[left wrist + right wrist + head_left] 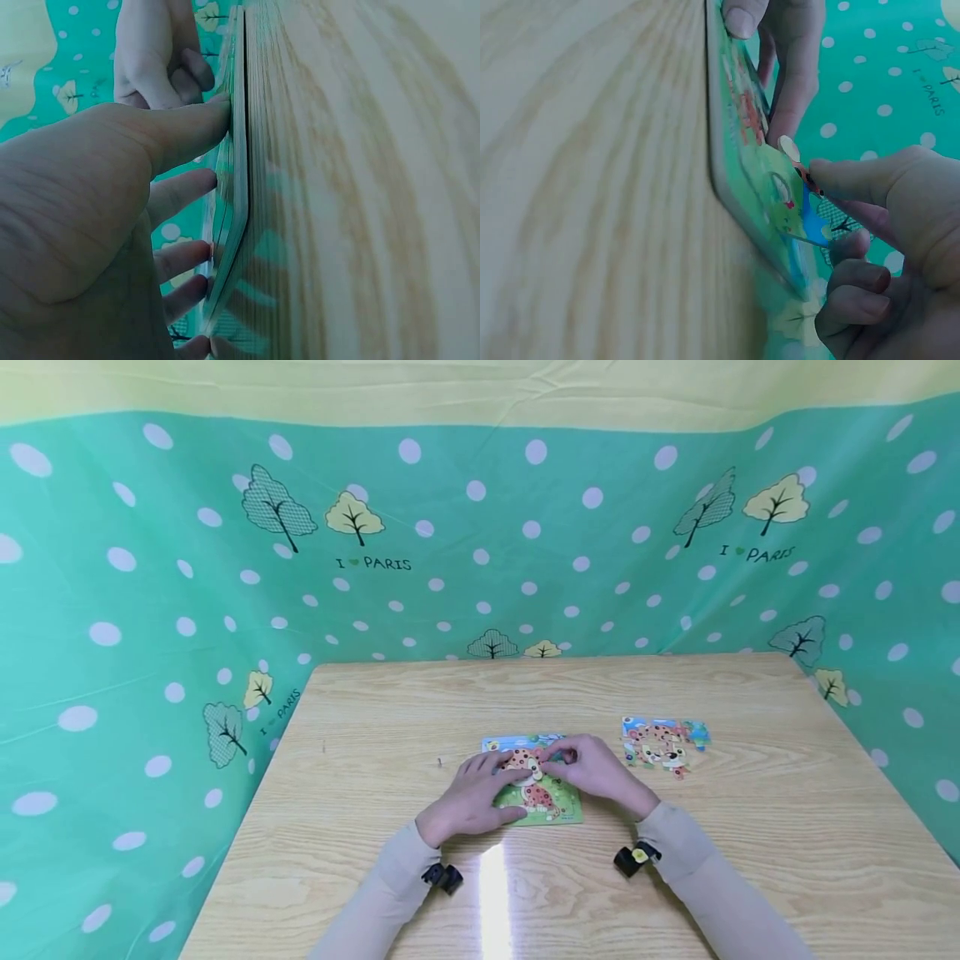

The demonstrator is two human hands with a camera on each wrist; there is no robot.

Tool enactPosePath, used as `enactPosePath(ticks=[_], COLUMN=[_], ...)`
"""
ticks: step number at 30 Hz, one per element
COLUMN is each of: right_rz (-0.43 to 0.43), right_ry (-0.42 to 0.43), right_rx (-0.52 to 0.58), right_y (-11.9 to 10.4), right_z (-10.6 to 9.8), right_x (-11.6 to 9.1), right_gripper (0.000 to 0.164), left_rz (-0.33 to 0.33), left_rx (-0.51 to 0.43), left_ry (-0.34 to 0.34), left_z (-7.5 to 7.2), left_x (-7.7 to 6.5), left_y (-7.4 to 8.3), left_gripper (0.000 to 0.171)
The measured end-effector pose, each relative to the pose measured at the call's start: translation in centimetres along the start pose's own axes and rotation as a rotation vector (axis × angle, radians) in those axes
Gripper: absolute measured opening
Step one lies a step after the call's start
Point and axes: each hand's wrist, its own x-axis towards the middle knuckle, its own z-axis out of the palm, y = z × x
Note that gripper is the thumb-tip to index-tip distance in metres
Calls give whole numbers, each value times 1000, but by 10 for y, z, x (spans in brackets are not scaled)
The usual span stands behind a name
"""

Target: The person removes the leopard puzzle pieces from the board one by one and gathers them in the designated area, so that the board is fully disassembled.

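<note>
A jigsaw puzzle point(572, 812) with a red-spotted cartoon leopard on green and blue lies flat near the middle of the table. My left hand point(472, 797) rests across its left side, fingers spread and fairly straight, thumb at the near edge. In the left wrist view, the left thumb point(187, 129) reaches the edge of the thin board point(238, 180). At the board's upper right, my right hand point(592, 768) pinches a puzzle piece point(812, 215) between thumb and fingers. That piece is tilted up from the board, and its far side is hidden by the fingers.
Right of the board lies a cluster of other puzzle pieces point(656, 733) with leopard faces and blue sky. A tiny dark speck point(439, 762) is on the wooden table point(360, 727) to the left. A green dotted curtain point(450, 527) surrounds the back and sides.
</note>
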Motion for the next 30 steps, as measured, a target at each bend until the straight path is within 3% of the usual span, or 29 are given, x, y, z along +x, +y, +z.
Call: enactPosePath(ticks=[5, 17, 30], right_rz=[7, 19, 20], right_ry=[-1, -61, -68], right_rx=[-4, 132, 130], right_y=[-4, -1, 2], right_z=[-2, -3, -3], right_x=[0, -4, -4], right_gripper=[6, 10, 12], left_rz=[-1, 13, -3], left_rx=[-1, -22, -25], left_ry=[3, 10, 4], left_z=[2, 5, 3], left_x=[1, -1, -2], left_y=[-1, -2, -1], left_gripper=[65, 64, 66])
